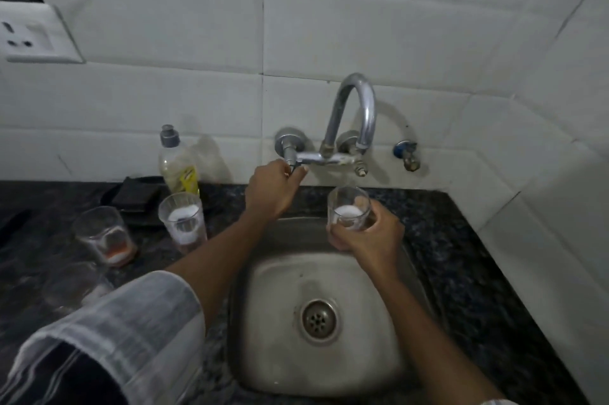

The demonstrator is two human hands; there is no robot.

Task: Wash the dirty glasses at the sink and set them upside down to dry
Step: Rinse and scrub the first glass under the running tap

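My right hand [369, 234] holds a clear glass [348, 206] upright over the steel sink [263, 355], directly below the curved tap spout [364, 107]. The glass has white residue in its bottom. My left hand [275, 190] grips the left tap handle [291, 157] on the wall. No water is visible coming from the spout. On the dark counter to the left stand three more glasses: one with white foam [183, 220], one with reddish dregs [105, 239], and a blurred one [74, 284] partly behind my sleeve.
A dish soap bottle [178, 164] stands against the tiled wall behind the glasses, beside a dark soap dish [135, 197]. A small blue-handled valve [407, 154] juts from the wall right of the tap. A wall socket [33, 35] sits upper left. Granite counter [478, 272] flanks the sink.
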